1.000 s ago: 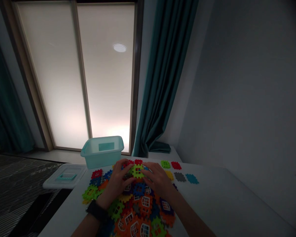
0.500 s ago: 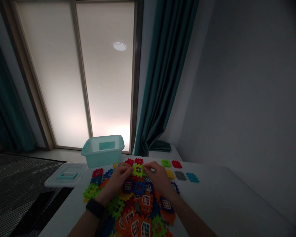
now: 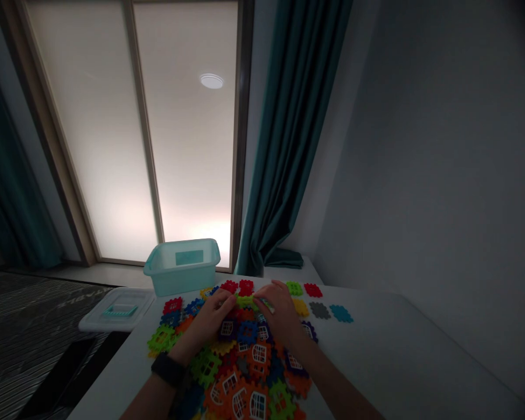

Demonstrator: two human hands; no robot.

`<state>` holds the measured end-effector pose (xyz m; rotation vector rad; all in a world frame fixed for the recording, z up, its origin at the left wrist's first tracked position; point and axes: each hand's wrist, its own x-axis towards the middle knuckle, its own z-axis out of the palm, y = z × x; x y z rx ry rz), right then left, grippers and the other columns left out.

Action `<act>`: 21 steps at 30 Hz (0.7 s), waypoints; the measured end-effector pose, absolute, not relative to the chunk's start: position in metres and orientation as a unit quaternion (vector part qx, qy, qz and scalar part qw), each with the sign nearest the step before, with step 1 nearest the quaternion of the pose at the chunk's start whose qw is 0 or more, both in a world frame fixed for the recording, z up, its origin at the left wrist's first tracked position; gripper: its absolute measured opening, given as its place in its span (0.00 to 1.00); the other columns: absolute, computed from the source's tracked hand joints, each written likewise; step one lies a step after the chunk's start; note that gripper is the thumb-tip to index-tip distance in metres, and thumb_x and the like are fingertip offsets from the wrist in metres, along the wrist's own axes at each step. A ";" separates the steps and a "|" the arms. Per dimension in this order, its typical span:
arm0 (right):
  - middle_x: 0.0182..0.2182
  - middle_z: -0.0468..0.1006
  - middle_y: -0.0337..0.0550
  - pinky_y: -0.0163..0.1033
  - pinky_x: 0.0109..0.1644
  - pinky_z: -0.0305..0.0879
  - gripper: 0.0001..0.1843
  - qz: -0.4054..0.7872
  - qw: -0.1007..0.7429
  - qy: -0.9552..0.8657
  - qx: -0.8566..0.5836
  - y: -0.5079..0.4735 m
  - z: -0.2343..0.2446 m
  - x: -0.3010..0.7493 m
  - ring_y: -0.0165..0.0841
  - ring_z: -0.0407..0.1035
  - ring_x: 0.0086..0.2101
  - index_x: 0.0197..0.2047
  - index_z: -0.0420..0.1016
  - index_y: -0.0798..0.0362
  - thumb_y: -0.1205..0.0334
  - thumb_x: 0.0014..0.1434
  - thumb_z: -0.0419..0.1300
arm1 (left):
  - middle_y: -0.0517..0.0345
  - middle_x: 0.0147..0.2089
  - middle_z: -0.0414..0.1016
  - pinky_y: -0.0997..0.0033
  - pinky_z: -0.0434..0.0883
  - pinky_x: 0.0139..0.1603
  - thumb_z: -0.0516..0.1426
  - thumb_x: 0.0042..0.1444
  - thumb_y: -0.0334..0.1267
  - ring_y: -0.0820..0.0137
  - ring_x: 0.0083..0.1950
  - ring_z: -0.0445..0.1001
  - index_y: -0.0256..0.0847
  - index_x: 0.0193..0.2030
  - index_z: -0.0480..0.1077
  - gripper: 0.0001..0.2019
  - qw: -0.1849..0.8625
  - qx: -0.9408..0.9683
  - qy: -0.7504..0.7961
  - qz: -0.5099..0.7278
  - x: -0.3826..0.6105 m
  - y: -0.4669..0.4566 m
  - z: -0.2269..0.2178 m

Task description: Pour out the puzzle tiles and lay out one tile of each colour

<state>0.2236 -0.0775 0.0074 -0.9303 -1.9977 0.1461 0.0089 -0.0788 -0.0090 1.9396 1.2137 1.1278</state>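
A pile of coloured interlocking window tiles (image 3: 245, 373) covers the near part of the white table (image 3: 398, 361). Above its far edge, my left hand (image 3: 212, 321) and my right hand (image 3: 280, 312) both pinch a lime-green tile (image 3: 246, 301), now tipped nearly flat between the fingertips. A dark watch sits on my left wrist (image 3: 168, 368). Red tiles (image 3: 238, 286) lie just beyond the green one.
A pale teal bin (image 3: 182, 266) stands at the table's far left, its lid (image 3: 116, 310) lying beside it. Single green, red, yellow, grey and teal tiles (image 3: 319, 303) lie spread to the right. Behind are a bright window, teal curtains and a grey wall on the right.
The green tile, held upright facing me before, has been tipped to lie nearly flat between both hands. The hands edged slightly away from me.
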 end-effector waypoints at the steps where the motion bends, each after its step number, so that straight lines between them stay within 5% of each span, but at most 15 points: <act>1: 0.37 0.82 0.41 0.60 0.65 0.59 0.10 0.006 0.445 -0.828 -0.342 -0.079 0.005 0.224 0.38 0.76 0.41 0.40 0.76 0.48 0.63 0.70 0.53 | 0.55 0.39 0.73 0.65 0.75 0.44 0.48 0.68 0.54 0.64 0.41 0.74 0.41 0.35 0.70 0.21 0.281 0.737 0.443 0.427 0.008 -0.079 -0.008; 5: 0.43 0.81 0.42 0.61 0.68 0.55 0.11 -0.099 0.411 -0.865 -0.271 -0.079 -0.004 0.227 0.34 0.75 0.44 0.46 0.73 0.47 0.69 0.71 0.51 | 0.52 0.48 0.72 0.61 0.74 0.52 0.59 0.63 0.47 0.61 0.49 0.74 0.42 0.43 0.72 0.11 0.194 0.774 0.408 0.445 0.003 -0.080 -0.009; 11: 0.55 0.76 0.50 0.62 0.65 0.62 0.12 -0.065 0.367 -0.880 -0.295 -0.072 -0.014 0.234 0.43 0.70 0.56 0.52 0.70 0.48 0.62 0.65 0.61 | 0.48 0.54 0.70 0.51 0.73 0.56 0.67 0.55 0.46 0.53 0.56 0.71 0.46 0.52 0.74 0.19 -0.014 0.806 0.412 0.425 -0.008 -0.076 -0.019; 21: 0.53 0.77 0.45 0.59 0.67 0.58 0.21 -0.028 0.342 -0.881 -0.325 -0.067 -0.005 0.239 0.41 0.69 0.56 0.53 0.70 0.47 0.69 0.58 0.63 | 0.48 0.54 0.71 0.51 0.73 0.55 0.64 0.59 0.49 0.53 0.55 0.72 0.47 0.57 0.72 0.21 -0.038 0.806 0.416 0.418 0.004 -0.075 -0.023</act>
